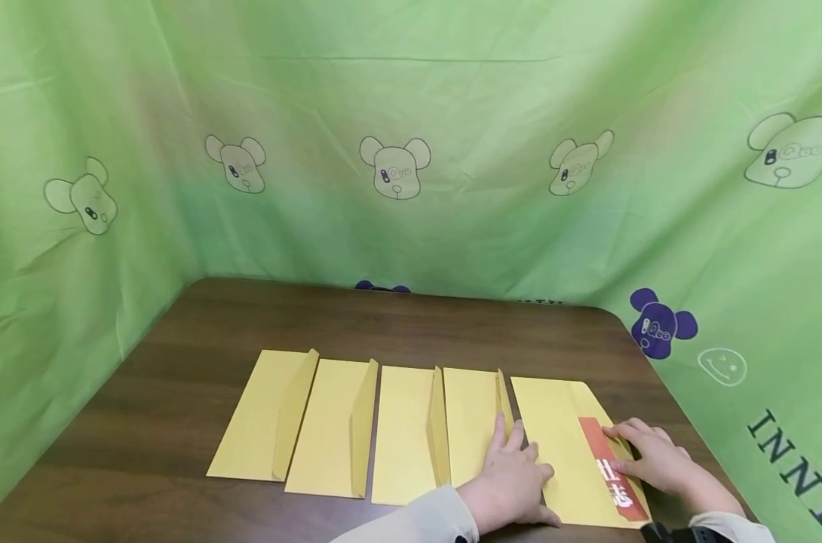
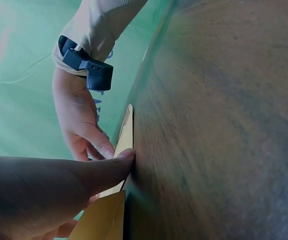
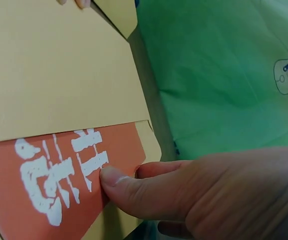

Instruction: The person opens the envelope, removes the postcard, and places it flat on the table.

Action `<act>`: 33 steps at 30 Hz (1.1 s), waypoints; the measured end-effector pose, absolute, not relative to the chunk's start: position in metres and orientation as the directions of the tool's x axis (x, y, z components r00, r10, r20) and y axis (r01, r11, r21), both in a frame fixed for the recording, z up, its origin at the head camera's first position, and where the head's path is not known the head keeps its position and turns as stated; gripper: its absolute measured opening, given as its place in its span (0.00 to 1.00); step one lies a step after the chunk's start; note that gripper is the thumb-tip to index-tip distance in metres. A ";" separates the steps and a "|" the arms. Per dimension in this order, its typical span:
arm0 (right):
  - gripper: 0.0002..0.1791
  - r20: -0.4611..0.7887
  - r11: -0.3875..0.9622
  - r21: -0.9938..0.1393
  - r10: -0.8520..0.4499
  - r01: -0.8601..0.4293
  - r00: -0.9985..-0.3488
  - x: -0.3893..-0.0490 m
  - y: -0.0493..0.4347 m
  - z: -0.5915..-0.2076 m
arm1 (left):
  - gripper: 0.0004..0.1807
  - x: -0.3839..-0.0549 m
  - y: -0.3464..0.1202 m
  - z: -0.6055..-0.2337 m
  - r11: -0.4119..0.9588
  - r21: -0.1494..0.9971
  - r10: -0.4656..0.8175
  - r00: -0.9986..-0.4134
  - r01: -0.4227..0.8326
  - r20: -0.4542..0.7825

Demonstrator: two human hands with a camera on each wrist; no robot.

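The rightmost yellow envelope (image 1: 553, 445) lies flat, its flap unfolded to the right. A red card (image 3: 124, 145) with white characters sits partly inside its mouth, the rest showing over the flap. My right hand (image 1: 662, 460) pinches the card's exposed part, thumb on top of it; the index fingertip is partly hidden. My left hand (image 1: 513, 479) rests with spread fingers along the envelope's left edge. In the left wrist view, the left thumb (image 2: 104, 172) touches the envelope's near edge.
Several more yellow envelopes (image 1: 407, 437) lie in a row to the left, flaps raised on their right sides. All are on a dark brown wooden table (image 1: 146, 422). A green printed curtain (image 1: 479, 226) surrounds the table's back and sides.
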State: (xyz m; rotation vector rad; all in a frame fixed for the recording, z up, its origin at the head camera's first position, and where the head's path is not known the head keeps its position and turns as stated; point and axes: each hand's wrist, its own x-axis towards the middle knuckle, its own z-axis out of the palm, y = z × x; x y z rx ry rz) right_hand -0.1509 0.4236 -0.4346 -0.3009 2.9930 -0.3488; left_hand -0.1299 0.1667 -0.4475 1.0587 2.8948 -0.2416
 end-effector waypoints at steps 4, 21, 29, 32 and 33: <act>0.29 -0.075 0.948 -0.260 -0.210 -0.184 -0.975 -0.150 0.426 -0.437 | 0.33 -0.129 0.167 -0.448 0.754 -0.120 0.636 -0.764 0.645 -0.112; 0.25 0.033 0.924 -0.352 -0.148 -0.150 -0.988 -0.149 0.421 -0.437 | 0.33 -0.131 0.170 -0.448 0.751 -0.122 0.642 -0.761 0.649 -0.100; 0.28 -0.039 0.954 -0.300 -0.035 -0.021 -0.999 -0.146 0.409 -0.433 | 0.34 -0.130 0.168 -0.448 0.752 -0.136 0.636 -0.764 0.645 -0.108; 0.27 -0.045 0.946 -0.325 -0.016 -0.001 -0.999 -0.146 0.406 -0.434 | 0.34 -0.130 0.168 -0.448 0.750 -0.144 0.635 -0.764 0.645 -0.115; 0.27 -0.048 0.942 -0.336 -0.009 0.008 -0.999 -0.145 0.405 -0.434 | 0.34 -0.130 0.168 -0.448 0.749 -0.146 0.635 -0.763 0.647 -0.120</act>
